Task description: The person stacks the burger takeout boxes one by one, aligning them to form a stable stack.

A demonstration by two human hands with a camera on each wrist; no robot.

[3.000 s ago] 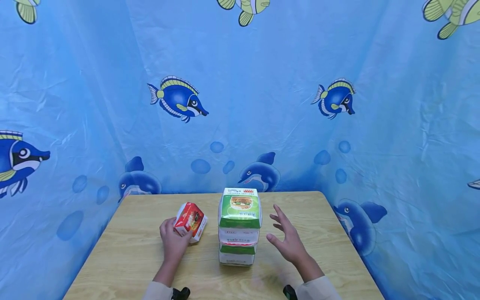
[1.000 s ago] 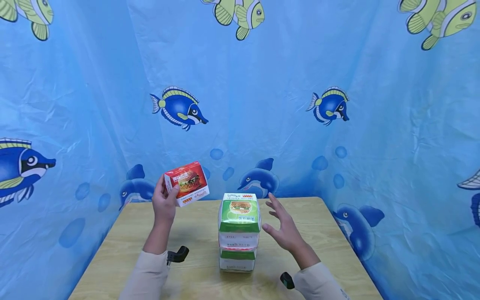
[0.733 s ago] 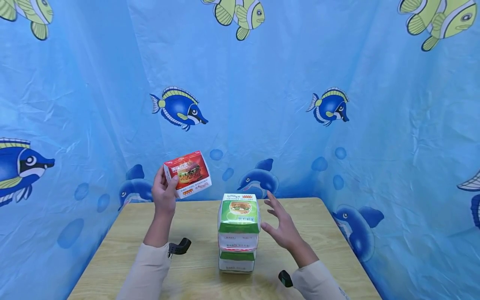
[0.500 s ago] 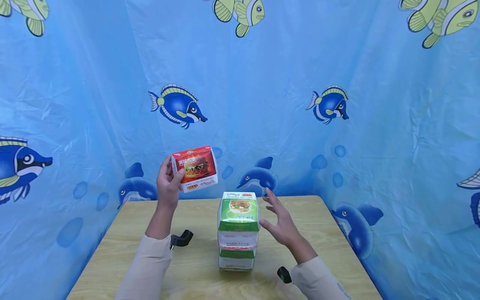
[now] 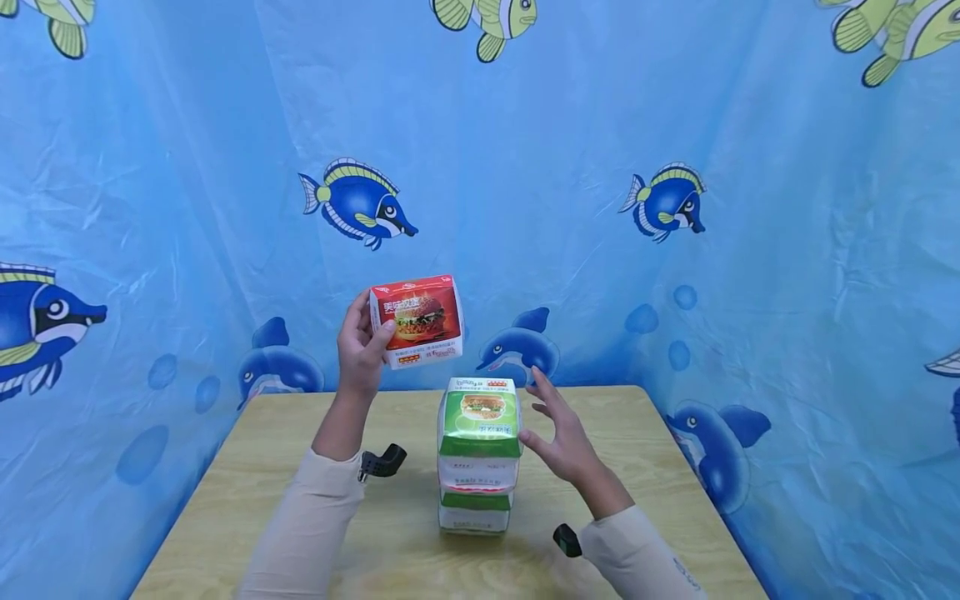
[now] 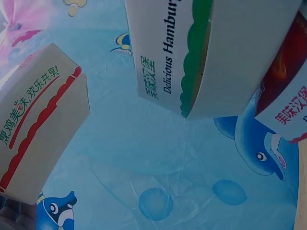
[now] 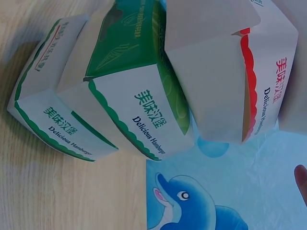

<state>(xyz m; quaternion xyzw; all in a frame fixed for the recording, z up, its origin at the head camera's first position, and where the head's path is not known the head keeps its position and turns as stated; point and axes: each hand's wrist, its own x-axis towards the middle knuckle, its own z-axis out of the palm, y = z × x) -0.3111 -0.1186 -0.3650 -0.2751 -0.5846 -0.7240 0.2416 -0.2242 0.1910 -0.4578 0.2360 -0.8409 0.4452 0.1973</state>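
Observation:
My left hand (image 5: 362, 346) holds a red-and-white hamburger box (image 5: 420, 321) by its left side, thumb on the front face. The box is in the air, above and left of the stack's top. In the left wrist view this box (image 6: 43, 124) shows a white side with a red scalloped line. Several hamburger boxes stand piled at mid-table, a green one (image 5: 480, 417) uppermost. In the right wrist view a red-edged box (image 7: 216, 86) lies under it, with green-edged boxes (image 7: 134, 110) lower down. My right hand (image 5: 561, 437) is spread beside the stack, thumb tip right at the top box's edge.
The stack stands on a light wooden table (image 5: 247, 500). A blue curtain (image 5: 525, 208) printed with fish and dolphins hangs behind the table and along both sides. Black wrist camera mounts (image 5: 384, 460) stick out inward from both sleeves.
The left hand has lifted the red hamburger box off the table, tipped its printed face toward me and carried it up and right toward the stack. My right hand has edged closer to the stack.

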